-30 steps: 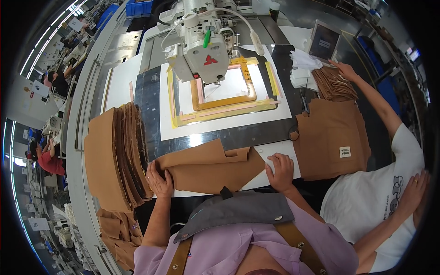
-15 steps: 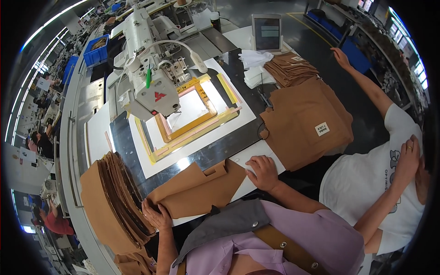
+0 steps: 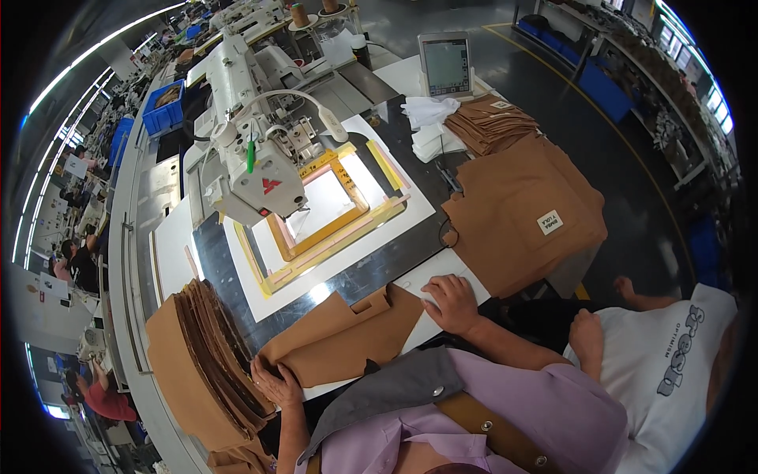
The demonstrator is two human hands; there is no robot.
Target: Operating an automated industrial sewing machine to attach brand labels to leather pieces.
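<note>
My left hand point(image 3: 276, 385) rests with fingers extended at the left end of a folded brown fabric piece point(image 3: 355, 336), close beside a thick stack of brown fabric panels point(image 3: 193, 367). Palm down, my right hand point(image 3: 452, 305) lies on the white table surface point(image 3: 410, 278) just right of that piece, its fingers apart and nothing held. Beyond the fabric stands a white sewing machine point(image 3: 264, 178), its head over a yellow-edged clamp frame point(image 3: 359, 212) on a white sheet. To the right, a brown fabric pile point(image 3: 521, 213) bears a small white label point(image 3: 547, 222).
A tablet-like control screen point(image 3: 445, 67) stands at the back, near white cloths point(image 3: 434, 142) and folded brown pieces point(image 3: 491, 122). Dark-handled snips point(image 3: 448, 175) lie beside the pile. A co-worker in a white shirt point(image 3: 655, 363) is close at my right. A blue bin point(image 3: 164, 109) sits far left.
The co-worker's outstretched arm has come down from near the screen, and that person has shifted lower in view. The screen's display has changed. My hands stay in place; the view shifts slightly.
</note>
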